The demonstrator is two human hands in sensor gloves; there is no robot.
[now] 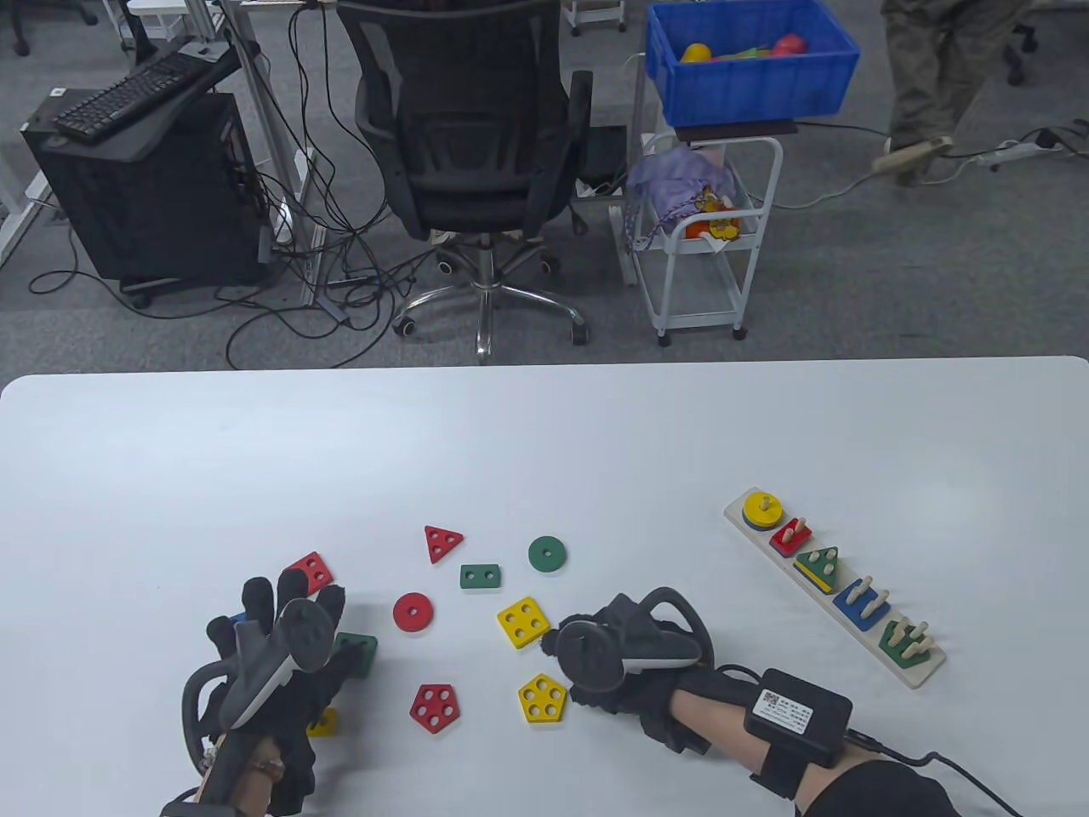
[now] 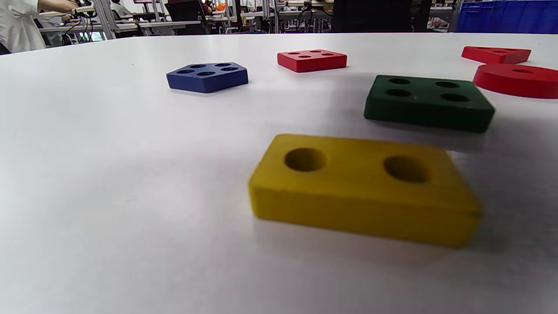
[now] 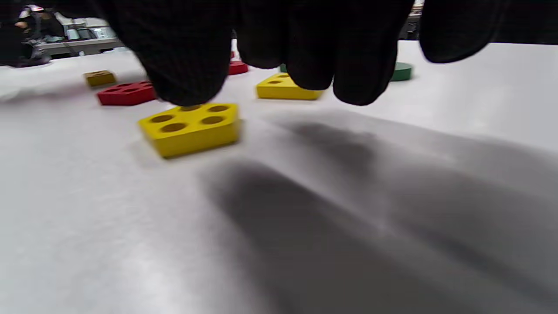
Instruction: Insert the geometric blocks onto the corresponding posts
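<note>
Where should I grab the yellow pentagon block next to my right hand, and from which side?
Pinch the yellow pentagon block by its outer edges, from above. It lies flat on the table with its five holes facing up, so only the thin rim offers a hold. The right hand is right beside it, and the red pentagon block sits well apart, so there looks to be room for fingers on both sides.

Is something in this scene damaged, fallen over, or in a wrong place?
Nothing stands out. The loose blocks, such as the yellow rectangle, lie flat on the table, and the blocks on the peg board sit on their posts.
</note>
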